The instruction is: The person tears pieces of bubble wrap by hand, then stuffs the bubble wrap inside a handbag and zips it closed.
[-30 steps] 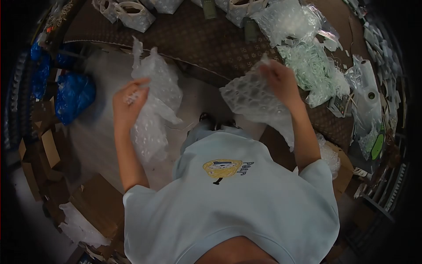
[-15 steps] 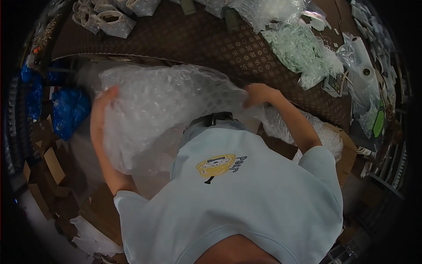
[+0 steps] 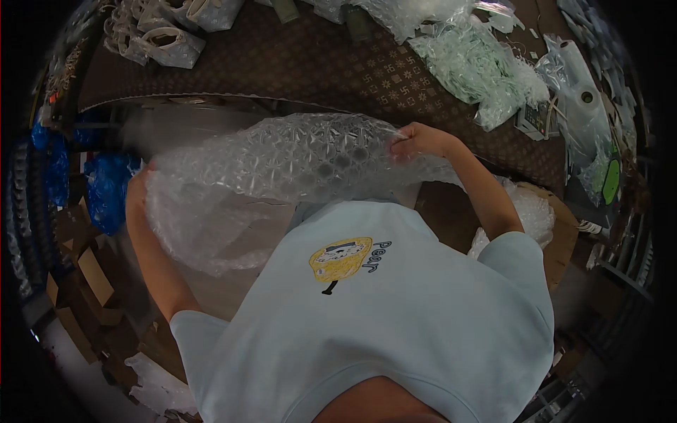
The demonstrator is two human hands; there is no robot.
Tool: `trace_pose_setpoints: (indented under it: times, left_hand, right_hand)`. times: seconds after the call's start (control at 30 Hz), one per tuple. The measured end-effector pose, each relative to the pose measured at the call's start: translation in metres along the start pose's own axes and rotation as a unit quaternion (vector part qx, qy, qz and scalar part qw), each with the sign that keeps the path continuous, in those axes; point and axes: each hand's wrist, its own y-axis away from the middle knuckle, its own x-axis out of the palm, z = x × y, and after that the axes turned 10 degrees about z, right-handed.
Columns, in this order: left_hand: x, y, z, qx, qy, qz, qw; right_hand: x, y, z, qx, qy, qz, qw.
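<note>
A wide sheet of clear bubble wrap (image 3: pixel 303 158) is stretched between my two hands, in front of my body and below the table edge. My left hand (image 3: pixel 143 180) grips its left end, with the fingers partly hidden behind the plastic. At the other end, my right hand (image 3: pixel 417 143) pinches the upper right edge, fingers closed on it. The sheet's lower left part hangs down loosely in folds.
A patterned brown table (image 3: pixel 296 63) lies ahead, bearing small light bags (image 3: pixel 173 48), crumpled greenish plastic (image 3: pixel 476 67) and a white roll (image 3: pixel 582 88). Blue plastic bags (image 3: pixel 109 190) and cardboard boxes (image 3: pixel 95 275) are at left. More bubble wrap (image 3: pixel 532 215) sits by my right elbow.
Both hands have taken hold of the bubble wrap and spread it wide. My left hand has moved outward to the left; my right hand has come down and slightly left.
</note>
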Motion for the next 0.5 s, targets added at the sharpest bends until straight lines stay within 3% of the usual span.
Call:
trace_pose_setpoints:
  times: [0.03, 0.07, 0.1, 0.17, 0.2, 0.23, 0.27, 0.3, 0.37, 0.43, 0.5]
  left_hand:
    - [0.001, -0.001, 0.004, 0.0, 0.002, -0.001, 1.0]
    - [0.003, -0.002, 0.006, 0.074, -0.191, -0.104, 0.973]
    - [0.004, -0.004, 0.006, 0.145, -0.371, -0.202, 0.895]
    - [0.037, 0.065, -0.042, 0.227, -0.324, -0.131, 0.909]
    - [0.06, 0.11, -0.072, 0.246, -0.323, -0.049, 0.913]
    - [0.087, 0.148, -0.093, 0.26, -0.317, 0.032, 0.911]
    - [0.117, 0.164, -0.095, 0.338, -0.327, 0.097, 0.877]
    - [0.146, 0.17, -0.096, 0.414, -0.336, 0.159, 0.831]
    - [0.202, 0.162, -0.098, 0.422, -0.372, 0.27, 0.782]
    - [0.24, 0.125, -0.085, 0.425, -0.325, 0.372, 0.758]
    - [0.244, 0.12, -0.084, 0.381, -0.318, 0.398, 0.771]
  right_hand:
    - [0.001, 0.0, 0.004, 0.019, 0.036, -0.038, 0.998]
    - [0.001, 0.001, 0.009, 0.037, 0.071, -0.077, 0.994]
    - [0.002, 0.002, 0.014, 0.036, 0.073, -0.08, 0.993]
    - [0.014, 0.007, 0.024, -0.036, 0.253, -0.172, 0.952]
    - [0.025, 0.006, 0.031, -0.032, 0.256, -0.166, 0.952]
    - [0.039, 0.002, 0.04, -0.092, 0.394, -0.214, 0.889]
    - [0.052, -0.003, 0.051, -0.157, 0.519, -0.256, 0.8]
    - [0.065, -0.007, 0.063, -0.164, 0.523, -0.249, 0.798]
    - [0.088, -0.008, 0.082, -0.275, 0.461, -0.22, 0.815]
    - [0.095, -0.001, 0.09, -0.261, 0.458, -0.204, 0.825]
    - [0.094, 0.001, 0.09, -0.246, 0.453, -0.197, 0.834]
